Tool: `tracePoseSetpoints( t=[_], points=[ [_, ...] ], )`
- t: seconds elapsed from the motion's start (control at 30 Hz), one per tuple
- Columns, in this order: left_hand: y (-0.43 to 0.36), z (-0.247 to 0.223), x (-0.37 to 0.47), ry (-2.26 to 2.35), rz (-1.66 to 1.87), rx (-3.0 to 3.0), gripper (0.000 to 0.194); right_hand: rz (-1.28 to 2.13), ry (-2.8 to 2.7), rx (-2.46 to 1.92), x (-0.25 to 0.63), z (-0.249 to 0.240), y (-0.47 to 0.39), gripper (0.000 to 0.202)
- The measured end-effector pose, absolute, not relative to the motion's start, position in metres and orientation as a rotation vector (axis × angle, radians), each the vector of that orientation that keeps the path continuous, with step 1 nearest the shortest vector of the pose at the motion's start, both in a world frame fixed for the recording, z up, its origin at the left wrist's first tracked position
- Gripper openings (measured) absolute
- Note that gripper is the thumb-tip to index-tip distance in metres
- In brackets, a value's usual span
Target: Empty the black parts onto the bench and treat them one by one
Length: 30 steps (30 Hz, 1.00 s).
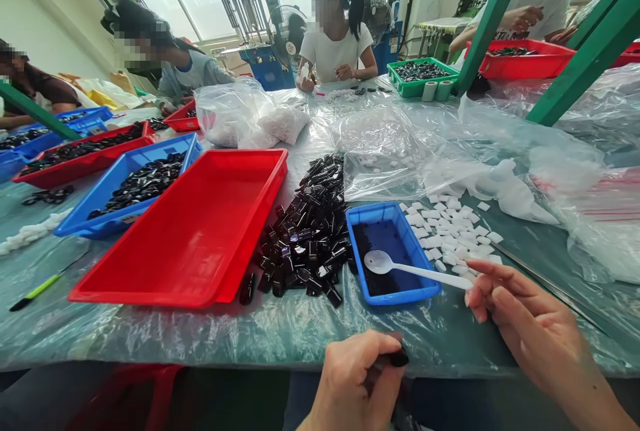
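Observation:
My right hand (520, 317) grips the handle of a white plastic spoon (400, 267), whose bowl hovers over a small blue tray (356, 217) holding dark powder. My left hand (353, 377), at the table's near edge, is closed around a small black piece (399, 357). A heap of black pieces (307, 231) lies just left of the blue tray. Several small white pieces (453, 234) are scattered to its right. A big red tray (200, 231) stands empty to the left of the heap.
Blue and red trays (125, 181) with black parts line the left side. Clear plastic bags (400, 144) cover the middle and right of the table. A green-tipped pen (35, 292) lies at front left. Other people sit around the far side. Green frame posts (490, 17) rise at right.

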<state>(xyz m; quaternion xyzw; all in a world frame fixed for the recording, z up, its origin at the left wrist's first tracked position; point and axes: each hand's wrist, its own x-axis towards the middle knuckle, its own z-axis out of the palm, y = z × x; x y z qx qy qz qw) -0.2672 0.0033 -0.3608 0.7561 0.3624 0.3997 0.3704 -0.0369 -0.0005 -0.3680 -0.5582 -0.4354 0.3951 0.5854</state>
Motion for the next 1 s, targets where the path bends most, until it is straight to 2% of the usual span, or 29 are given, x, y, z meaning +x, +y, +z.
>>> tracePoseSetpoints(
  t=[0.3, 0.53, 0.7, 0.87, 1.0],
  points=[
    [0.0, -0.369, -0.265, 0.954, 1.04, 1.844, 0.018, 0.946, -0.969, -1.275, -0.037, -0.367, -0.002, 0.027],
    [-0.002, -0.374, -0.265, 0.965, 0.976, 1.826, 0.01, 0.948, -0.953, -1.267, -0.035, -0.368, -0.004, 0.027],
    [0.0, -0.366, -0.267, 0.917, 0.907, 1.909, 0.013, 0.97, -0.957, -1.241, -0.035, -0.371, -0.004, 0.026],
    [0.001, -0.36, -0.267, 0.885, 1.037, 1.932, 0.024, 0.958, -0.927, -1.233, -0.036, -0.369, -0.004, 0.025],
    [-0.001, -0.363, -0.265, 0.91, 1.027, 1.89, 0.024, 0.999, -0.959, -1.216, -0.032, -0.371, -0.006, 0.023]
  ],
)
